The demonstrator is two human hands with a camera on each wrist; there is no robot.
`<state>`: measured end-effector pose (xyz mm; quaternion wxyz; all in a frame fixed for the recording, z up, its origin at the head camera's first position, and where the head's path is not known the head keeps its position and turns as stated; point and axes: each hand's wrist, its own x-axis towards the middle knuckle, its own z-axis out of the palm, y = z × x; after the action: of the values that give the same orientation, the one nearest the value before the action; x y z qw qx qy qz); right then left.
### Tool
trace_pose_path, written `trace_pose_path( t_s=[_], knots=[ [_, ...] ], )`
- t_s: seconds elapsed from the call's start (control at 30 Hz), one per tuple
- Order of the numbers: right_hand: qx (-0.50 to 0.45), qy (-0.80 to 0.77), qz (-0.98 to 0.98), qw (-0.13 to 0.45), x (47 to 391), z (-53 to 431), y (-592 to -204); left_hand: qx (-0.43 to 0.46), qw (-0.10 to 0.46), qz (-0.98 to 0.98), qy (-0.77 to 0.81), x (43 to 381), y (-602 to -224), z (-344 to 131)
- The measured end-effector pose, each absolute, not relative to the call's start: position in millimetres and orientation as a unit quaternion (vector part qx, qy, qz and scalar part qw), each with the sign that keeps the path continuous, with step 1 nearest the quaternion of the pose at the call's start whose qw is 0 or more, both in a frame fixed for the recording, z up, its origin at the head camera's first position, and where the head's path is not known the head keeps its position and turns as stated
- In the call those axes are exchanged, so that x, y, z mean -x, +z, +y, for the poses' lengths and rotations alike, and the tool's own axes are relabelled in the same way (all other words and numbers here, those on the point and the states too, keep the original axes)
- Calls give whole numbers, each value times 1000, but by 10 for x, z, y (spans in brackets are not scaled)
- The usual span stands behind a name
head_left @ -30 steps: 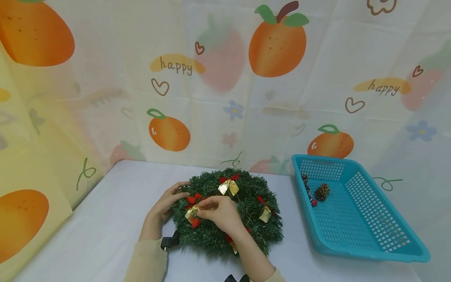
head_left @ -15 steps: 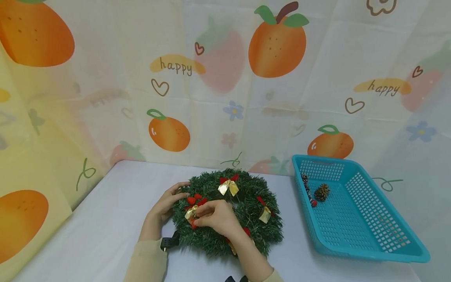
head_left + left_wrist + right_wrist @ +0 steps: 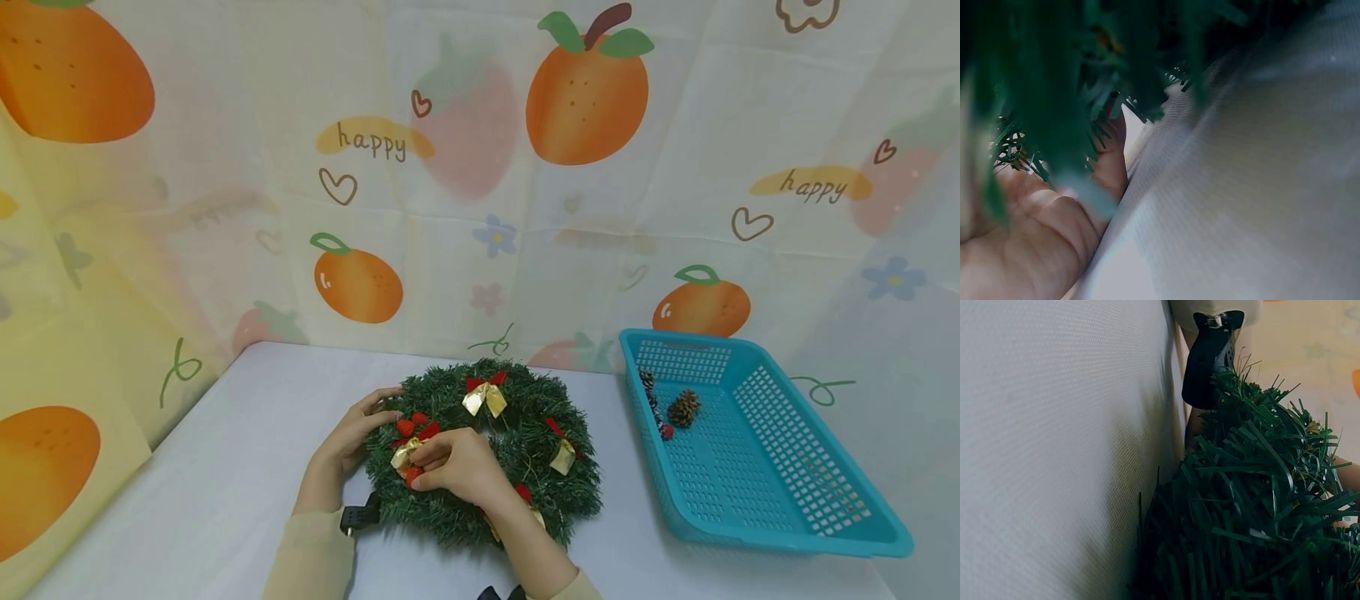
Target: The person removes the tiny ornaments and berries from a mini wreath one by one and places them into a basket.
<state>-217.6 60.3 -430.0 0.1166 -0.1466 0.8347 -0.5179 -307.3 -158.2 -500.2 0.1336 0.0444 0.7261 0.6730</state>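
A green artificial wreath (image 3: 558, 500) with red-and-gold bows lies on the white table. My left hand (image 3: 352, 433) holds its left side, fingers on the upper left rim; in the left wrist view the palm (image 3: 1035, 244) faces the underside of the greenery. Over the wreath's left part, my right hand (image 3: 465, 467) pinches a red berry-like ornament (image 3: 412, 475) with thumb and fingertips, right beside a gold bow (image 3: 403, 456). Two more red berries (image 3: 406, 428) sit just above that bow. Other bows show at the top (image 3: 485, 397) and right (image 3: 562, 457); the lower one is partly behind the right forearm.
A blue plastic basket (image 3: 780, 533) stands at the right of the table. Inside lie a brown pine cone (image 3: 684, 408) and a small red piece (image 3: 667, 432) beside its left wall. A fruit-printed cloth (image 3: 487, 275) hangs behind the table.
My right hand has moved slightly down from the gold bow to the red berry below it, thumb now over that berry. The left hand keeps its place on the wreath.
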Motion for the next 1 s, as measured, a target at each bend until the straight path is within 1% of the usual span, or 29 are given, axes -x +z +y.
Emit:
trace_pose_path(
  t_s=[0.17,0.57,1.0],
  knots=[
    [147,-520,834,114,2186,598,-4327,-31,133,719,682,3072,-5004,-1576],
    [157,-493,852,83,2161,548,-4343,-44,136,732,666,3074,-4989,-1594],
    [174,-494,848,76,2132,556,-4337,-62,133,734,663,3067,-4994,-1592]
  ],
)
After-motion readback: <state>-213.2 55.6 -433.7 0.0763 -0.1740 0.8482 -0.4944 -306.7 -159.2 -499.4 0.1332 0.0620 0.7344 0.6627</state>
